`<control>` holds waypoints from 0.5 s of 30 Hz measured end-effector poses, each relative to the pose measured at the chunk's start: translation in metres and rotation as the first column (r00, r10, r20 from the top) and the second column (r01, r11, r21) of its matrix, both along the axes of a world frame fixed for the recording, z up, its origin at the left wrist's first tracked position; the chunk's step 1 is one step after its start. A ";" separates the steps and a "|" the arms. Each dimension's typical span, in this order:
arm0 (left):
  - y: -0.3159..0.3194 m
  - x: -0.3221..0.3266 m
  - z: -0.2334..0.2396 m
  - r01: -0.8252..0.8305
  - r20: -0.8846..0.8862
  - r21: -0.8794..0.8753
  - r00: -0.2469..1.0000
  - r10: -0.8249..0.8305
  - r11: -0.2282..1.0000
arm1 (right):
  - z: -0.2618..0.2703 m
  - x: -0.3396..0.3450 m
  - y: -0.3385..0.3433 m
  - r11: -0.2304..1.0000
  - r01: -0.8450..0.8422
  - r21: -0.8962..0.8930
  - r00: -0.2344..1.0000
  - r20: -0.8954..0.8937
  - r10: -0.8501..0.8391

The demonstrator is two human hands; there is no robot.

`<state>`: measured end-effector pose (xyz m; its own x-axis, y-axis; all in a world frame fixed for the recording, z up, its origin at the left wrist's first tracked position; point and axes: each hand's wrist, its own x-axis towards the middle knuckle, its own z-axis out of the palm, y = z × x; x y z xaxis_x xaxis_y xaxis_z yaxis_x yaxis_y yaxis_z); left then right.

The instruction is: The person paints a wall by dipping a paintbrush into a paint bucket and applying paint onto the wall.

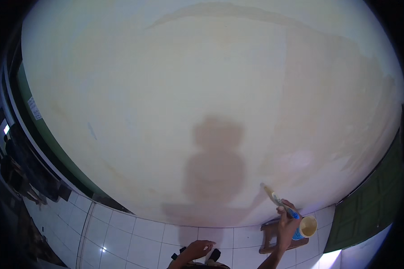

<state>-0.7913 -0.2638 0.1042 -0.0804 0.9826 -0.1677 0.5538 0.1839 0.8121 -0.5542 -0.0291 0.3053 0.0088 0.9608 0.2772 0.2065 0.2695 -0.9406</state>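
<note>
My right hand [286,215] grips a paintbrush [272,195] with a blue-ended handle. Its bristle end points up and left at the pale cream wall [155,101], at or very near the surface. Just right of that hand, a blue paint bucket [307,228] with cream paint on its inside sits on a brown stool [266,237]. Low in the middle, my left hand [199,249] hangs in front of my body with loosely bent fingers and nothing visible in it. A slightly darker, wet-looking area of paint [330,97] spreads over the wall's right side.
White floor tiles [144,232] run along the wall's foot. On the right stands a green panelled door [363,191]. A green frame [59,144] bounds the wall's left edge; beyond it, people [15,175] appear in a dark area. My shadow [215,168] falls on the wall.
</note>
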 end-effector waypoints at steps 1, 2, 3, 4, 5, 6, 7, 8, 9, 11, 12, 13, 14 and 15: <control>0.001 -0.004 0.005 0.037 0.003 0.018 0.999 -0.038 0.999 | 0.009 -0.003 0.002 1.000 0.010 0.005 1.000 0.008 -0.010; 0.002 -0.008 0.005 0.053 0.010 0.024 0.999 -0.053 0.998 | 0.016 -0.003 0.004 0.982 0.011 0.189 0.999 0.032 -0.018; 0.004 -0.012 0.004 0.032 0.000 0.039 0.999 -0.033 0.999 | 0.032 -0.006 0.000 0.965 0.022 0.262 0.999 0.037 -0.033; 0.004 -0.014 0.005 0.015 -0.007 0.051 1.000 -0.015 0.999 | 0.047 -0.009 -0.004 0.942 0.034 0.334 0.998 0.041 -0.050; 0.001 -0.015 0.006 0.040 -0.001 0.054 0.999 -0.040 0.998 | 0.063 -0.016 -0.010 0.940 0.055 0.338 0.996 0.047 -0.076; 0.001 -0.016 0.012 0.032 -0.011 0.057 0.999 -0.031 0.998 | 0.080 -0.020 -0.014 0.905 0.097 0.414 0.994 -0.087 -0.066; 0.000 -0.022 0.016 0.022 -0.027 0.058 0.999 -0.020 0.998 | 0.095 -0.028 -0.017 0.864 0.145 0.482 0.975 -0.220 -0.040; -0.004 -0.027 0.002 0.023 -0.019 0.127 1.000 -0.021 0.992 | 0.110 -0.034 -0.017 0.822 0.145 0.550 0.966 -0.259 0.003; -0.010 -0.034 -0.007 0.047 -0.018 0.135 0.999 -0.045 0.990 | 0.125 -0.042 -0.014 0.775 0.139 0.617 0.955 -0.291 0.061; -0.015 -0.044 -0.016 -0.003 -0.025 0.104 1.000 0.006 0.995 | 0.152 -0.049 -0.008 0.637 0.189 0.748 0.979 -0.190 -0.068; -0.018 -0.045 -0.004 -0.038 -0.006 0.090 0.999 0.039 0.995 | 0.161 -0.058 -0.005 0.673 0.229 0.704 0.964 -0.261 -0.055; -0.012 -0.042 0.004 0.027 0.009 0.105 1.000 -0.028 0.994 | 0.181 -0.058 -0.009 0.686 0.286 0.669 0.943 -0.325 -0.077; -0.017 -0.047 0.006 -0.010 -0.006 0.108 1.000 0.011 0.994 | 0.188 -0.073 0.002 0.639 0.296 0.710 0.931 -0.363 -0.028; -0.021 -0.053 0.006 -0.032 -0.019 0.119 0.999 0.035 0.992 | 0.200 -0.085 0.007 0.579 0.315 0.752 0.919 -0.394 0.011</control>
<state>-0.8447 -0.2852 0.1107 -0.1156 0.9921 -0.0481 0.5658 0.1056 0.8177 -0.6392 -0.0217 0.5054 0.3768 0.3303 0.8654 0.0524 0.9252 -0.3759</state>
